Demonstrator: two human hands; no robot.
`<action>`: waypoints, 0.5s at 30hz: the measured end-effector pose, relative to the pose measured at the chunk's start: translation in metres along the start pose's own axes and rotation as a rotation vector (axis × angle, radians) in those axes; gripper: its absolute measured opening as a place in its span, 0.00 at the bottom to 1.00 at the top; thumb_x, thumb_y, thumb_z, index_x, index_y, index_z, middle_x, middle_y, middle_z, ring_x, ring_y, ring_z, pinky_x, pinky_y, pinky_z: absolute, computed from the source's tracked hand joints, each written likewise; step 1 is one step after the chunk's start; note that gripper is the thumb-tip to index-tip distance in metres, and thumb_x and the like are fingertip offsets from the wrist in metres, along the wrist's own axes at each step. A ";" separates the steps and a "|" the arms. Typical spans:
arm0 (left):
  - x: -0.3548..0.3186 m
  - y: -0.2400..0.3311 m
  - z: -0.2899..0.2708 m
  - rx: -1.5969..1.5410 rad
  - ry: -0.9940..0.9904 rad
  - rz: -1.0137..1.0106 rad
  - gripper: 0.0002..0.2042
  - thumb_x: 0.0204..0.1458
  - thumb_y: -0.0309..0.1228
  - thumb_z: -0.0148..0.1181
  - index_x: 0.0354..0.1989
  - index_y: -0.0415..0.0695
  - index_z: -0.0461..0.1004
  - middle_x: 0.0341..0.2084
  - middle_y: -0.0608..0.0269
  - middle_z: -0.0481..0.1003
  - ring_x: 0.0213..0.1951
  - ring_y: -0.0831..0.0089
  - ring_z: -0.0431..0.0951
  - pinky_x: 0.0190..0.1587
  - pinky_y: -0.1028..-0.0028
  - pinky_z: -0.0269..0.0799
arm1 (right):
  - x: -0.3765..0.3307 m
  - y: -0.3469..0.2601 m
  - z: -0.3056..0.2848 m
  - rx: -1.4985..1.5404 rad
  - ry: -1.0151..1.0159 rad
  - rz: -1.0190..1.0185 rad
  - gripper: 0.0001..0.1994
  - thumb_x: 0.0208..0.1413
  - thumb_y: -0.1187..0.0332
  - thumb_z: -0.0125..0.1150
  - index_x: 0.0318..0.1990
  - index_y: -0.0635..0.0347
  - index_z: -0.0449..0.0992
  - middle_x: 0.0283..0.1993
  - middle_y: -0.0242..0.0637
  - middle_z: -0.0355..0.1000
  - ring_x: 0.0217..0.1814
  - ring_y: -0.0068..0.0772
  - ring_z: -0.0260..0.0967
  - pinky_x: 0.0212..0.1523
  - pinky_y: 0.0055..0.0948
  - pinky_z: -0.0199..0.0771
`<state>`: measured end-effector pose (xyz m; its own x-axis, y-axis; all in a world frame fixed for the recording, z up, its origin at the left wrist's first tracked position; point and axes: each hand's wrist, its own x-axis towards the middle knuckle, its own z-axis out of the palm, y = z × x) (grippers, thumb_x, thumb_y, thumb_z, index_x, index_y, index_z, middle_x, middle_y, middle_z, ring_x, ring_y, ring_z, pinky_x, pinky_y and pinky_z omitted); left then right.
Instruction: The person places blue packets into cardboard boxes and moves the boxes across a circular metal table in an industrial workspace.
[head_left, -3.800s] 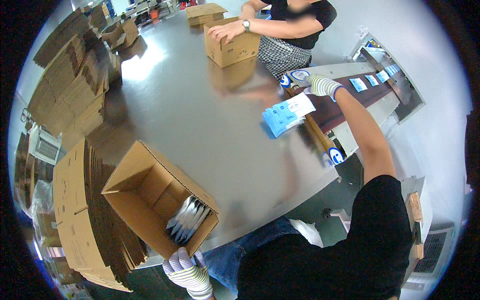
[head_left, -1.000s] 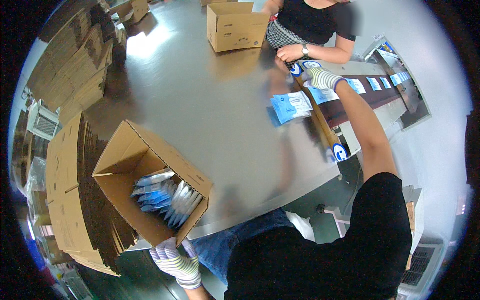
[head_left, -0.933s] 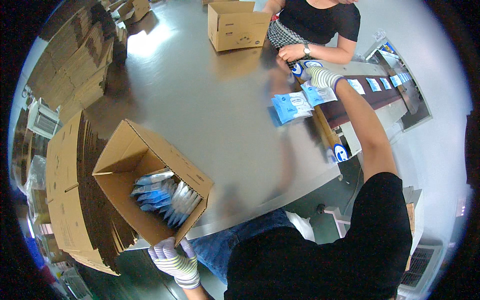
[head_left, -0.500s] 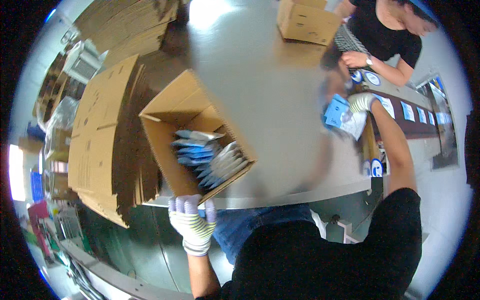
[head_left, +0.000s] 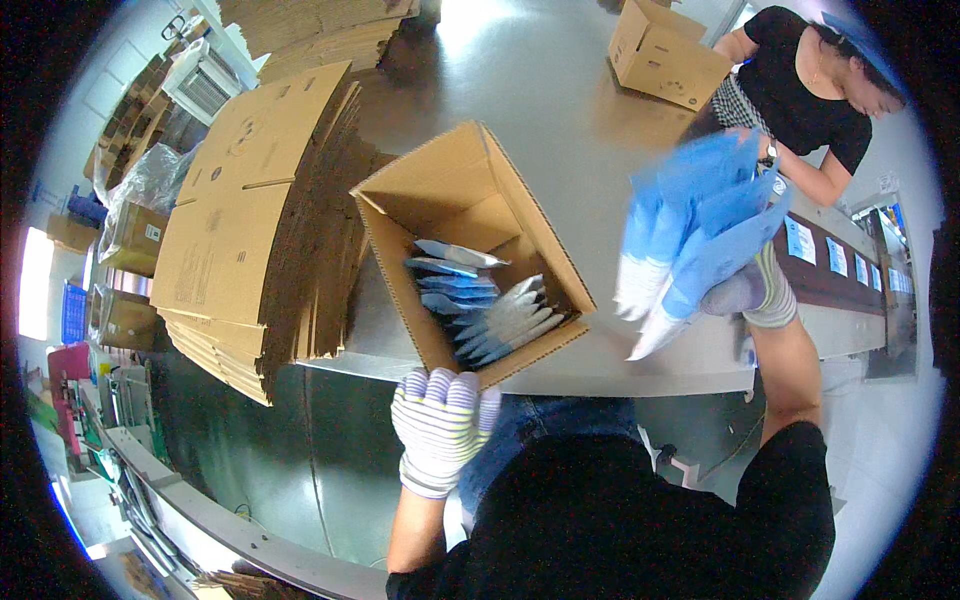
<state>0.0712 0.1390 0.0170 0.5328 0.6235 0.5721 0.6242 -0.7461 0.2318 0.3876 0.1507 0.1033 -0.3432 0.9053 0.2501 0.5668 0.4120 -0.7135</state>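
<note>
An open cardboard box [head_left: 440,170] stands at a slant near the front edge of the metal table. Inside lie two rows of blue and white packets [head_left: 460,290], leaning on one another. My left hand [head_left: 440,430], in a striped glove, has its fingers closed on the box's near edge. To the right of the box, my gloved right hand [head_left: 752,295] grips a fanned bunch of flat blue and white packets [head_left: 690,220] above the table; motion blurs them. The bunch partly hides the right-hand fingers.
Flattened cartons [head_left: 225,215] are stacked left of the box, with another carton stack [head_left: 320,30] behind. On the right, a dark conveyor belt [head_left: 806,275] carries single packets. A person [head_left: 815,85] works at the far right, beside another cardboard box [head_left: 665,65].
My right hand has come away from the conveyor side with the packets, now raised and fanned. My left hand stays at the box's edge. The whole view has shifted.
</note>
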 end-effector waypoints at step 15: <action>-0.005 0.034 -0.001 -0.002 -0.076 0.024 0.09 0.42 0.36 0.63 0.28 0.48 0.70 0.22 0.66 0.67 0.25 0.66 0.68 0.26 0.66 0.63 | 0.138 0.046 0.132 -1.097 -0.680 -0.073 0.30 0.45 0.65 0.62 0.58 0.65 0.64 0.56 0.51 0.66 0.58 0.47 0.65 0.56 0.42 0.66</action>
<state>0.0894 0.1106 0.0226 0.5891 0.6215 0.5164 0.6096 -0.7614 0.2209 0.2669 0.2809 0.0186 -0.5259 0.7767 -0.3467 0.7346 0.6202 0.2752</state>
